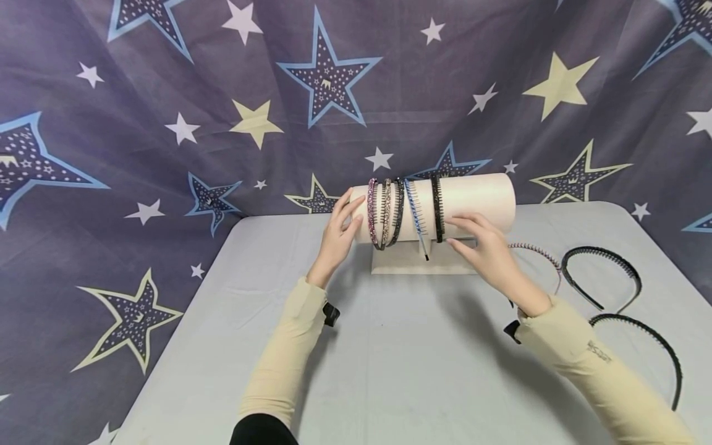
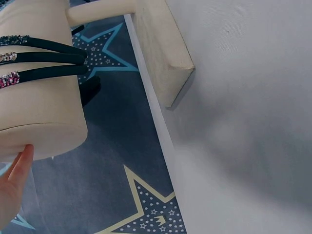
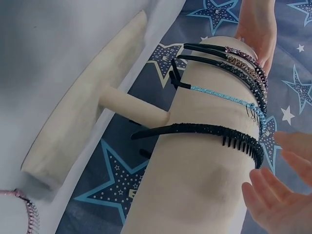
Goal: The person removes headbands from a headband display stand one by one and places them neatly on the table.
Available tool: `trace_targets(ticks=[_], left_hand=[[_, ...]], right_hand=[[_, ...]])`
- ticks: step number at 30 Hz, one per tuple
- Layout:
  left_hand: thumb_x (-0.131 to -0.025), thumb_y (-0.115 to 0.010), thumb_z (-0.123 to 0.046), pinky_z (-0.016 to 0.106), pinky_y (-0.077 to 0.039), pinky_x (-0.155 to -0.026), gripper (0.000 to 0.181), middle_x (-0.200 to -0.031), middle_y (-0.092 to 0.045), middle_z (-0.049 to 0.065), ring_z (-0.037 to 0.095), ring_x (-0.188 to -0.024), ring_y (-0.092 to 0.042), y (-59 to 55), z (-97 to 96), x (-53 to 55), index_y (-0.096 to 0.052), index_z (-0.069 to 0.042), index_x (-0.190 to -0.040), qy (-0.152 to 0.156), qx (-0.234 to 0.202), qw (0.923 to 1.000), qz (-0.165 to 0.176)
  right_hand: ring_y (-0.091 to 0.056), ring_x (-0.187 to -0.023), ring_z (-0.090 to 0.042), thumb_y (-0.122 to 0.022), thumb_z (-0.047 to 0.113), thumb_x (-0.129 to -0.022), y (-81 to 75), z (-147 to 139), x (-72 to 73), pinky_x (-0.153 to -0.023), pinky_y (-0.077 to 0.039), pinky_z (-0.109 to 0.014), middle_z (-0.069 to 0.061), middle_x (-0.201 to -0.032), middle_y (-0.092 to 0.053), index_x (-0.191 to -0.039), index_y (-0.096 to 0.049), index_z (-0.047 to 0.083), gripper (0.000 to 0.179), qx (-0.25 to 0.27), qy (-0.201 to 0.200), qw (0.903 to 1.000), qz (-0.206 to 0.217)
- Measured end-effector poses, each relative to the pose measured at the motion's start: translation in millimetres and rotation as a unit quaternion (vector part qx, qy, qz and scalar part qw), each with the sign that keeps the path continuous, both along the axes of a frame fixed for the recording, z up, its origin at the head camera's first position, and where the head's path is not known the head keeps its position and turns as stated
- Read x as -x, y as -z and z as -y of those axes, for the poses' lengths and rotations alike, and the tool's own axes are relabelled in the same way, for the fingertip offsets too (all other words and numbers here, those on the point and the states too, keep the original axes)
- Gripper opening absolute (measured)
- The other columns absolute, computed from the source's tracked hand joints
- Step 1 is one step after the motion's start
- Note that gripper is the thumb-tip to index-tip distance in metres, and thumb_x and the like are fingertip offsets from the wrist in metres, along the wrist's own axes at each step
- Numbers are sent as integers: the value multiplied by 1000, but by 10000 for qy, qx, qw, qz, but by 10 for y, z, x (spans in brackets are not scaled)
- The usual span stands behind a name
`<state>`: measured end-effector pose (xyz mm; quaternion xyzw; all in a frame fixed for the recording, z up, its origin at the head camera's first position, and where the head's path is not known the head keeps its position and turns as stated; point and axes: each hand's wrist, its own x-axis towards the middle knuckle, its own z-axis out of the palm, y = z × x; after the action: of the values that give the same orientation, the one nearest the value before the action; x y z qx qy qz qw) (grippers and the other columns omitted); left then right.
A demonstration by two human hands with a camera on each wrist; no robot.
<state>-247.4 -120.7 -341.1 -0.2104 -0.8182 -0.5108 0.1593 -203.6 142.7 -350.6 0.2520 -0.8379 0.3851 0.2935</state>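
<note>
A cream cylinder display stand (image 1: 478, 198) lies level on a short post over a flat base (image 1: 400, 267). My left hand (image 1: 337, 232) rests against the cylinder's left end, its fingertips touching the end face in the left wrist view. Close together near that end sit a pink beaded headband (image 1: 372, 216), a champagne one (image 1: 386, 213) and a dark glittery one (image 1: 398, 210). A blue headband (image 1: 415, 210) hangs slightly slanted beside them, and a black toothed headband (image 1: 437, 207) is farther right. Just right of it, my right hand (image 1: 485, 252) holds nothing, fingers spread apart.
On the table (image 1: 389, 371) to the right lie a pink headband (image 1: 536, 248), a black headband (image 1: 603, 250) and another black headband (image 1: 659, 337), partly behind the right sleeve. A star-patterned cloth (image 1: 311, 148) hangs behind the table.
</note>
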Motion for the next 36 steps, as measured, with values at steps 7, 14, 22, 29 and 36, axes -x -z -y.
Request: trace_targets(ticks=[7, 14, 22, 29, 36], left_hand=[[-90, -46, -3, 43, -39, -97, 35, -142, -25, 14, 28, -129, -27, -4, -6, 1, -47, 0, -125, -10, 24, 10000, -62], [-90, -46, -3, 43, -38, -97, 35, -143, -25, 13, 27, -129, -27, -4, -7, -2, -47, -1, -125, -14, 3, 10000, -54], [-90, -46, -3, 43, -39, -96, 35, -142, -25, 15, 27, -128, -28, -4, -10, -5, -47, 1, -125, 9, -52, 10000, -58], [-90, -46, -3, 43, -40, -96, 35, -142, -25, 15, 28, -128, -29, -2, -12, -5, -47, 0, -125, -5, -17, 10000, -71], [-90, -46, -3, 43, -41, -95, 35, -142, -26, 17, 29, -127, -29, 4, -16, 6, -47, 1, -125, -10, -33, 9999, -122]], right_hand=[[-53, -96, -28, -70, -7, -69, -18, 72, 47, -81, -47, -37, -17, -105, -56, -107, -61, -2, 39, 145, -134, 9997, -114], [-52, -94, -27, -69, -6, -70, -23, 132, 97, -78, -50, -37, -19, -105, -52, -108, -60, -1, 39, 168, -43, 9998, 70], [-53, -88, -30, -67, -12, -68, -2, 197, 150, -80, -50, -39, -22, -106, -49, -109, -59, -3, 42, 328, -56, 9994, 133], [-50, -82, -29, -64, -14, -69, 8, 232, 191, -76, -50, -39, -22, -106, -43, -110, -58, -4, 43, 446, -74, 9985, 324], [-48, -79, -26, -67, -12, -68, 20, 249, 240, -69, -47, -35, -20, -103, -42, -109, -60, -2, 42, 292, 139, 9991, 264]])
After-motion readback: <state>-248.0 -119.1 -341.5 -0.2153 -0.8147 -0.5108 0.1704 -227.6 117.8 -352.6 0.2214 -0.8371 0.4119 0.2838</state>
